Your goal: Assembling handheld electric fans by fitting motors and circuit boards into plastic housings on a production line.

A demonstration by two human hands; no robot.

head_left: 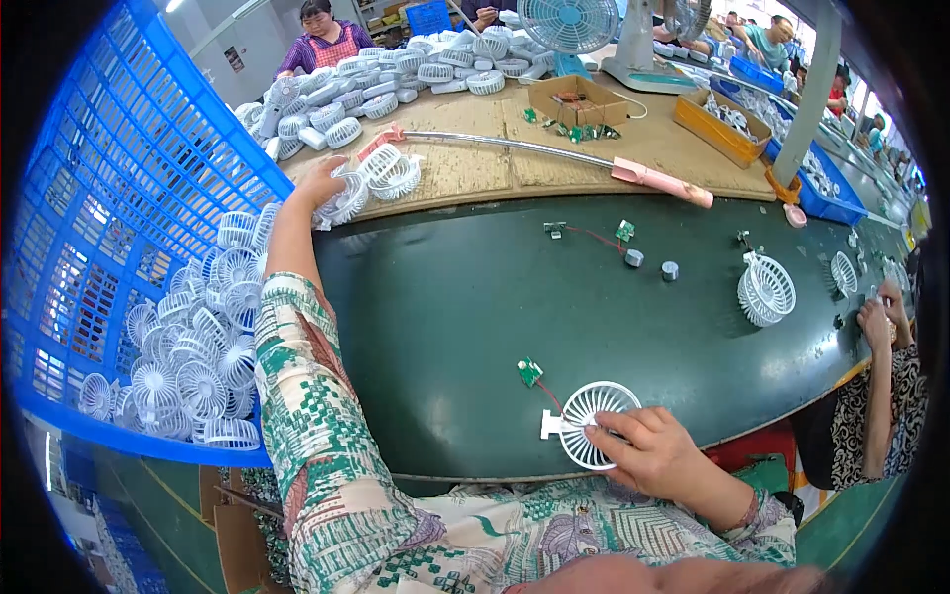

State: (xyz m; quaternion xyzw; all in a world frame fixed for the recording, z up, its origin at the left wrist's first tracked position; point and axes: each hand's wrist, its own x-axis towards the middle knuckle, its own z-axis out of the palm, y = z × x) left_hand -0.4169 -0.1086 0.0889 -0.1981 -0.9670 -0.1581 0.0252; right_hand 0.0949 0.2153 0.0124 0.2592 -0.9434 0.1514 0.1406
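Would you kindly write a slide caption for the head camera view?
At a green table, the right hand holds a white fan cage while the left hand touches a second cage.

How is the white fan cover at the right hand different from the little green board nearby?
The fan cover is white and round with thin bars; the green board is green and has corners. The fan cover is much bigger than the green board. The right hand touches the fan cover, but not the green board. Both are at the dark green table.
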